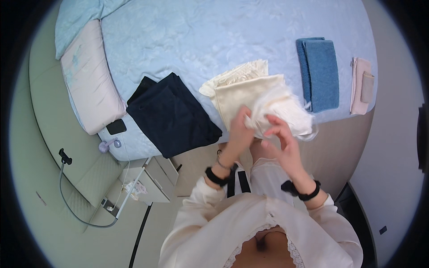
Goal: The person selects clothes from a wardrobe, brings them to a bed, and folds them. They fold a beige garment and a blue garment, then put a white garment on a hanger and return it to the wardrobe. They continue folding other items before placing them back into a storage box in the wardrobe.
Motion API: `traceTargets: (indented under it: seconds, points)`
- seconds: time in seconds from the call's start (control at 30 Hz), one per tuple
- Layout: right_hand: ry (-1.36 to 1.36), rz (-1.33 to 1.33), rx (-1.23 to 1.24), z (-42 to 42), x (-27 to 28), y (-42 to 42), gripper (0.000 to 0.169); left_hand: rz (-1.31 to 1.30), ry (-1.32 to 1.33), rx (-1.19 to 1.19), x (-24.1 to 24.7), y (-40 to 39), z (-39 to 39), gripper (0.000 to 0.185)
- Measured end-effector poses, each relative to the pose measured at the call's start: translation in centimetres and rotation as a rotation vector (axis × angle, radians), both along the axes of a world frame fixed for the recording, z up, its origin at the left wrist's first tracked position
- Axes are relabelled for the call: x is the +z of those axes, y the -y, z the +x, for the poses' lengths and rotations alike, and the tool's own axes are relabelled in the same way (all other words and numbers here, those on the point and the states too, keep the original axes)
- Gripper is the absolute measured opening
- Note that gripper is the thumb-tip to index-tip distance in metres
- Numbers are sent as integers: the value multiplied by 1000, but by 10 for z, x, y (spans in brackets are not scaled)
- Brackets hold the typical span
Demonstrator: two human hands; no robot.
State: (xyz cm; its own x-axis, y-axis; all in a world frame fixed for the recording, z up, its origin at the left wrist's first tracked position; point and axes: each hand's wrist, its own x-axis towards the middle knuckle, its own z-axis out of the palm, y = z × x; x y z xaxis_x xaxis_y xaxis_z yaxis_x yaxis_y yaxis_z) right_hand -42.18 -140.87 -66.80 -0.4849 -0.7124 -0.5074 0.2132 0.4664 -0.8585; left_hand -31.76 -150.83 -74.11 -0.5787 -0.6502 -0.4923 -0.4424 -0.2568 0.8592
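My left hand (242, 129) touches the near edge of a fluffy white garment (288, 112), with the thumb and fingers around a bit of its cloth. Just right of it, my right hand (283, 137) is raised over the garment's near edge with its fingers apart. The white garment lies partly over folded cream satin cloth (238, 92), which has a gathered part at its far side. Folded dark navy cloth (171, 115) lies to the left. Folded blue towels (323, 75) lie to the right of the white garment.
The bed (201, 40) has a light blue cover. At its left are a pillow (88, 80), a black phone (116, 127) and a small purple fan (108, 144). Folded pink cloths (359, 85) lie near the right edge. A nightstand (156, 179) and a gooseneck phone holder (87, 222) stand lower left.
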Motion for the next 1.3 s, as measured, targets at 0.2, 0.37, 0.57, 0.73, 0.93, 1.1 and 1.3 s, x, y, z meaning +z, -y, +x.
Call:
traceTargets:
  seconds: [0.2, 0.37, 0.57, 0.73, 0.93, 1.1, 1.3]
  points:
    - [-372, 203, 8, -35, -120, -20, 34, -372, 239, 112, -125, 32, 41, 75]
    - [-753, 404, 33, -68, -208, -35, 69, -46, 467, 361, -154, -4, 70, 97]
    - [-404, 601, 20, -68, -219, 7, 93, 32, 490, 316, -167, -2, 74, 80]
    - [-141, 722, 535, -53, -217, 17, 71, 123, 336, 282, -157, -11, 55, 75]
    - [206, 322, 224, -36, -229, -11, 47, 613, 53, 322, -146, -12, 50, 68]
    - [558, 350, 137, -49, -204, -32, 49, 1112, -46, 339, -123, -24, 61, 51]
    - [605, 348, 126, -44, -124, -19, 50, 1078, -53, 367, -46, -13, 72, 46]
